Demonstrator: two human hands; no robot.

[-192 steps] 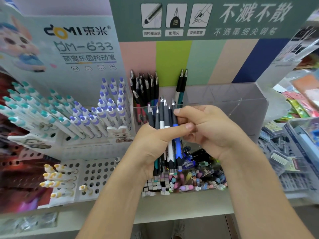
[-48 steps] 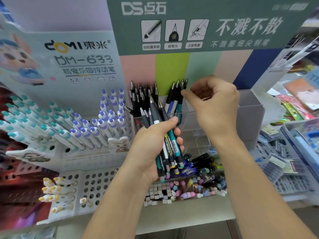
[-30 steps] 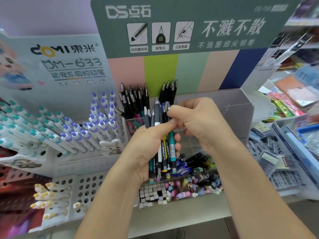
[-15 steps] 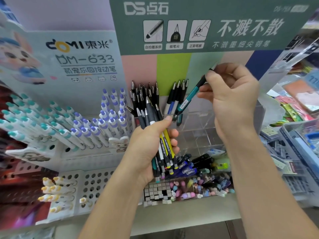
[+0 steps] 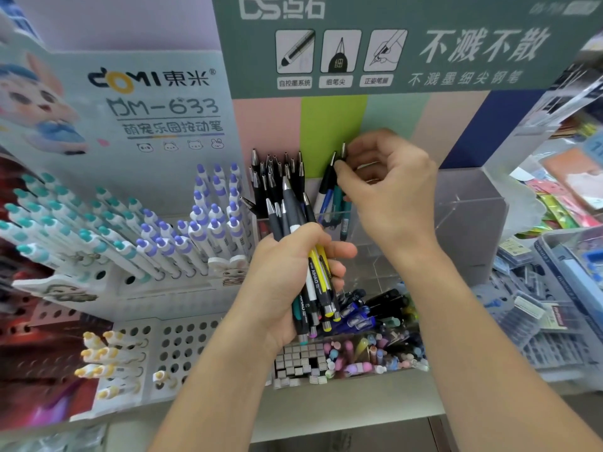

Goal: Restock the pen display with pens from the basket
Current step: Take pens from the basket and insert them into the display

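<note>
My left hand (image 5: 287, 275) grips a bundle of pens (image 5: 314, 269) upright, in front of the clear acrylic pen display (image 5: 473, 203). The bundle has grey, yellow, white and teal barrels, tips down. My right hand (image 5: 391, 190) is above the display's second compartment. Its thumb and fingertips pinch the top of a teal pen (image 5: 338, 199) standing there beside a blue-and-white pen (image 5: 326, 194). The leftmost compartment holds several black pens (image 5: 277, 177). The compartments to the right look empty.
A white rack with teal- and purple-capped pens (image 5: 163, 236) stands on the left. Below the display a tray (image 5: 359, 357) holds erasers and small pieces. A grey-blue basket (image 5: 561, 249) and packaged goods sit at the right. A green sign (image 5: 391, 44) hangs above.
My right hand has brought the teal pen down from the air into the second compartment, next to the pens standing there. My left hand stays in place with the bundle.
</note>
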